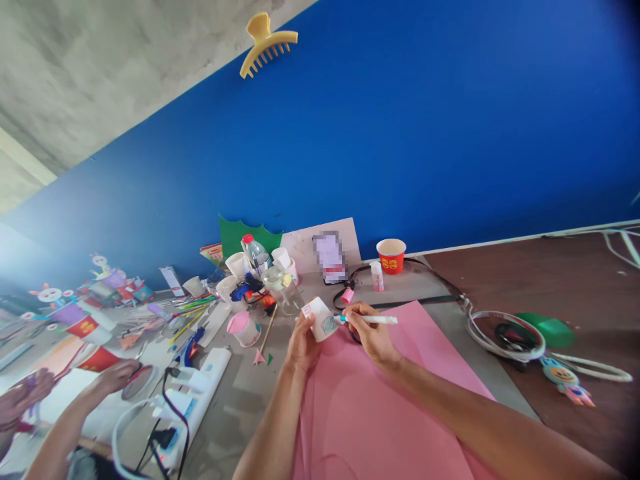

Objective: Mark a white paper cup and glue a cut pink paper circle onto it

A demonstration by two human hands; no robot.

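My left hand point(303, 343) is closed around a small white paper cup point(324, 323) with pink print and teal hatching on its side. Between the fingers of my right hand point(373, 333) is a white marker point(381, 320), its blue tip at the hatched side of the cup. Whether the tip touches is too small to tell. Under both forearms lie large pink sheets point(370, 407). Left of my hands stands a pink-topped paper cup point(243, 330), near a thin stick with a pink paper triangle point(259, 358).
A clear jar point(283, 290), a bottle point(256, 253) and a phone point(330, 258) stand behind. A red paper bowl point(391, 257) and small bottle point(377, 277) are back right. A power strip point(200, 407) lies left, beside another person's hand point(116, 375). Coiled cable point(505, 337) is at right.
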